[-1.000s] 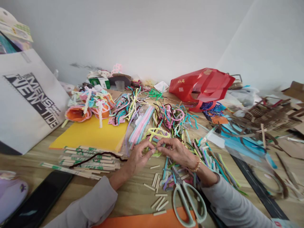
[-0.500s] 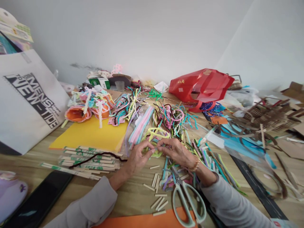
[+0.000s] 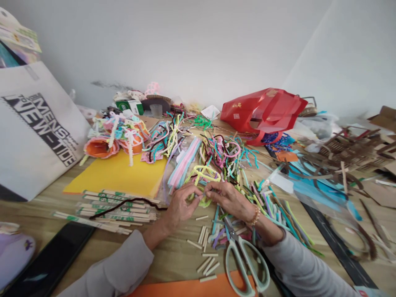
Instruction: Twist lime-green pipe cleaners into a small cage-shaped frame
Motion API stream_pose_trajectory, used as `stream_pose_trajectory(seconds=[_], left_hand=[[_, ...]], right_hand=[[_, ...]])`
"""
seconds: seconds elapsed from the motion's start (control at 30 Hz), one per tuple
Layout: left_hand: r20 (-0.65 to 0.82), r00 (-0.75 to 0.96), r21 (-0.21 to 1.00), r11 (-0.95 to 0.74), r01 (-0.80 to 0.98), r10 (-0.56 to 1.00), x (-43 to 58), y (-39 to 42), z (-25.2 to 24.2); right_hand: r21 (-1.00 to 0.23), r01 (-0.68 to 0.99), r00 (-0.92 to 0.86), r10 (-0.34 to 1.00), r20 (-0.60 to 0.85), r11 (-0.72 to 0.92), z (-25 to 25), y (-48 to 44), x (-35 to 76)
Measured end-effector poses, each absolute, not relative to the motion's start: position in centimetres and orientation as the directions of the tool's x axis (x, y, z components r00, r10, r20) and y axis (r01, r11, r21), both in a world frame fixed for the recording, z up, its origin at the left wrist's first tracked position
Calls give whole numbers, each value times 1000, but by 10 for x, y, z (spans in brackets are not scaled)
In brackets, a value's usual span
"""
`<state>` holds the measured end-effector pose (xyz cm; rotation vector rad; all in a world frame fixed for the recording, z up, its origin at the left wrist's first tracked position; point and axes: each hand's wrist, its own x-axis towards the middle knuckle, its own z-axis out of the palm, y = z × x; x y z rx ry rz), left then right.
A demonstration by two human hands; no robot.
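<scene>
**Two tight grips: left hand (image 3: 182, 208) and right hand (image 3: 230, 202) on a thin pipe cleaner (image 3: 200, 195)**

Both grips are closed, thumbs and fingertips meeting on the strand just above the wooden surface (image 3: 167, 255). The exact fingertip contact is too small to make out. The strand sits at the centre of the view, just in front of a yellow-green pipe-cleaner loop (image 3: 202, 175), with a tangled heap of multicoloured pipe cleaners (image 3: 222, 154) beyond it.

A beaded bracelet (image 3: 255, 216) circles the right wrist. Below that hand lie scissors with pale green handles (image 3: 246, 264), beside a scatter of short cut wooden sticks (image 3: 204, 236). Nearer the left hand, a dark brown pipe cleaner (image 3: 123, 205) lies across a bundle of green-printed wooden sticks (image 3: 117, 211), with a yellow card sheet (image 3: 114, 179) behind them. A black smartphone (image 3: 49, 260) lies near the left forearm. Farther off are pipe-cleaner flowers (image 3: 114, 140), a canvas tote bag (image 3: 37, 128), a red bag (image 3: 262, 111) and brown cut-card strips (image 3: 349, 152).
</scene>
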<state>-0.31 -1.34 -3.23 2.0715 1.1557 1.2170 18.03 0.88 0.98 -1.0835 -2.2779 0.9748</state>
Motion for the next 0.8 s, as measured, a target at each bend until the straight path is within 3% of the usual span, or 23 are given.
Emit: stream_pose_trajectory(seconds=[0.2,0.53,0.8], left_hand=[[451,229,759,-506,409,862,-5,-13,-33],[471,222,755,-521,399,854,-4,-12,-35],[488,217,749,-533,392,845,-2,-12,-33]], right_hand=[[-824,439,-607,794,22,359,13,10,181],[-773,507,-583,812,18,381,7,10,180],[-839,436,-610,792,-8,327,4,11,180]])
